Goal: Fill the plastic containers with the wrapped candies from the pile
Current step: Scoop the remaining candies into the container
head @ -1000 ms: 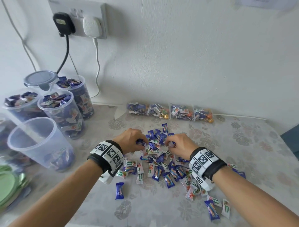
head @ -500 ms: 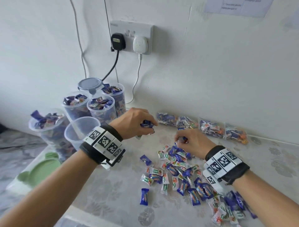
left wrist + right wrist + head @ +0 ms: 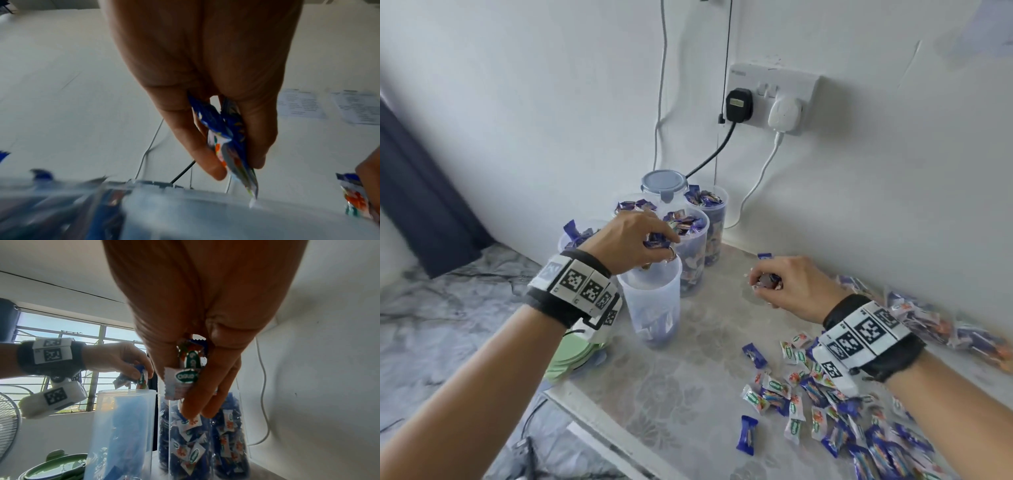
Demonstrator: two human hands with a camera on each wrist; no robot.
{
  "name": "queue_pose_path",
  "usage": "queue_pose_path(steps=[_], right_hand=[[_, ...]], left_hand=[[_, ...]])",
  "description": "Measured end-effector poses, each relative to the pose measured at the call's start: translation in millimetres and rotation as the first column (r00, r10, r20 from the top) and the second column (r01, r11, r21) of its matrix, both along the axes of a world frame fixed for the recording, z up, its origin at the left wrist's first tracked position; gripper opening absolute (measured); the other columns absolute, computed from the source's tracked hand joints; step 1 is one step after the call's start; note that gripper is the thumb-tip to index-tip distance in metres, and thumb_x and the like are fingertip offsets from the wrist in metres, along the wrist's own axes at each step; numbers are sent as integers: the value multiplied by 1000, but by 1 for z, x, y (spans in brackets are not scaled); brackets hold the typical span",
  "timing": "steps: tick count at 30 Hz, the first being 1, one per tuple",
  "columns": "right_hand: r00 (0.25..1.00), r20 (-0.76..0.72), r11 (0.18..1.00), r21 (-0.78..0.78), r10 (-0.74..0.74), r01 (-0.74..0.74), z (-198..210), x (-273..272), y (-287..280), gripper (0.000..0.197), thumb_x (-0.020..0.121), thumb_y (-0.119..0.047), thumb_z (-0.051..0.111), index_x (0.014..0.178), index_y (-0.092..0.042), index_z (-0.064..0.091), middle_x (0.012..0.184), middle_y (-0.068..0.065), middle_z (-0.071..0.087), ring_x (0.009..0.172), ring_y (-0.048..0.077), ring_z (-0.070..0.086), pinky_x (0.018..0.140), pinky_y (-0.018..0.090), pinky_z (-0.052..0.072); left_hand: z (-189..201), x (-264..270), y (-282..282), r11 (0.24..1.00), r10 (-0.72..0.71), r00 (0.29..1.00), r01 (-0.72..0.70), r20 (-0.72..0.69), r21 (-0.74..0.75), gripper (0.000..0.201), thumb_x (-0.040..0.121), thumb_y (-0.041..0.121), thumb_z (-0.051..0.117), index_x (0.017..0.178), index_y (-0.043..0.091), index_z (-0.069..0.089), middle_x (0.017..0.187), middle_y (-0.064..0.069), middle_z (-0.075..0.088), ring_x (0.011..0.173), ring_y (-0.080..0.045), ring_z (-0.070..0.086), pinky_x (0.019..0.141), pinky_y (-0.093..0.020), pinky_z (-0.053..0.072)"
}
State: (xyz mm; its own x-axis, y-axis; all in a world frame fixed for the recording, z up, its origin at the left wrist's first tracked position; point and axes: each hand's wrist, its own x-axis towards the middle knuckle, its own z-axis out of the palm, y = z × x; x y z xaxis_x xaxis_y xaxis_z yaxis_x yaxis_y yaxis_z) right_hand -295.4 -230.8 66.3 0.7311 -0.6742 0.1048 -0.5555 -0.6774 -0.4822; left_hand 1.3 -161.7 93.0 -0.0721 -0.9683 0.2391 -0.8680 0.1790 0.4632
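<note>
My left hand (image 3: 654, 245) hovers just above the rim of a nearly empty clear container (image 3: 652, 308), fingers curled round a few blue wrapped candies (image 3: 228, 141). My right hand (image 3: 767, 282) hangs over the table to the right of that container and grips several white and blue candies (image 3: 185, 378). Behind the container stand several clear tubs heaped with candies (image 3: 688, 224). The loose pile of candies (image 3: 835, 411) lies on the table at the lower right, under my right wrist.
One tub at the back carries a grey lid (image 3: 664, 181). Green lids (image 3: 571, 356) lie stacked at the table's left edge. Clear bags of sweets (image 3: 935, 322) line the wall on the right. Cables hang from the wall socket (image 3: 770, 99) down to the tubs.
Both hands lifted off the pile with candies and swung left. The left hand now sits over the nearly empty container; the right hand trails beside it.
</note>
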Motion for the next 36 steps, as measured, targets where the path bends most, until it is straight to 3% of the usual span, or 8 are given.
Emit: queue_pose_path(steps=[5, 9, 16, 19, 23, 30, 33, 36], right_hand=[[999, -4, 998, -41, 46, -46, -4, 24, -3, 9, 81, -11, 72, 88, -15, 71, 70, -13, 57, 64, -1, 54, 62, 9, 38], [997, -9, 997, -15, 78, -78, -4, 36, -2, 8, 82, -9, 71, 87, -15, 70, 67, -14, 57, 64, -5, 56, 62, 13, 41], [996, -7, 996, -8, 90, -90, -2, 47, -1, 9, 82, -8, 70, 88, -14, 71, 67, -16, 55, 64, -9, 55, 62, 12, 41], [995, 3, 994, -27, 102, -102, 4, 53, -1, 9, 82, -10, 71, 88, -16, 71, 68, -14, 56, 66, -6, 55, 61, 10, 39], [988, 30, 986, -66, 153, -151, 15, 69, 1, 8, 83, -11, 71, 88, -17, 71, 66, -9, 57, 71, 5, 58, 63, 22, 47], [962, 66, 963, -65, 266, -262, 48, 113, 8, 8, 84, -8, 68, 90, -14, 70, 65, -9, 54, 70, 6, 58, 61, 22, 49], [956, 24, 955, -62, 293, -291, 48, 137, 8, 10, 83, -12, 68, 90, -19, 70, 62, -15, 51, 62, -5, 53, 59, 11, 40], [948, -17, 947, -43, 319, -319, 42, 156, 8, 12, 82, -13, 68, 91, -21, 69, 62, -13, 52, 57, -3, 51, 59, 10, 40]], left_hand=[[-25, 12, 5, 1000, -22, 1000, 22, 6, 11, 20, 81, 19, 79, 101, 22, 77, 96, 3, 69, 81, -11, 62, 77, -23, 50], [-32, 11, 5, 998, -27, 998, 24, 50, 65, 20, 82, 24, 77, 102, 23, 75, 96, 3, 67, 80, -14, 61, 79, -38, 53], [-34, 16, 12, 1000, -24, 996, 25, 86, -12, 37, 84, 48, 66, 117, 31, 69, 112, 9, 66, 87, -10, 58, 77, -40, 56], [-41, 17, 21, 993, 18, 998, -11, 64, -115, 52, 80, 66, 54, 116, 31, 69, 126, 6, 60, 111, -15, 55, 94, -37, 48], [-59, 15, 34, 996, 59, 997, -62, -41, -64, 91, 68, 79, 61, 143, 29, 46, 151, 3, 37, 137, -15, 36, 112, -34, 29], [-83, 10, 47, 993, 109, 953, -118, -281, -14, 133, 62, 59, 82, 157, 21, -2, 160, 1, 23, 142, -8, 29, 112, -17, 20], [-88, 8, 51, 987, 161, 922, -160, -351, 33, 131, 64, 47, 87, 156, 19, -1, 155, 4, 27, 131, 6, 26, 99, 5, 13], [-92, 8, 52, 978, 208, 906, -201, -368, 58, 125, 64, 45, 88, 156, 18, 8, 157, -2, 31, 128, 6, 28, 100, -1, 18]])
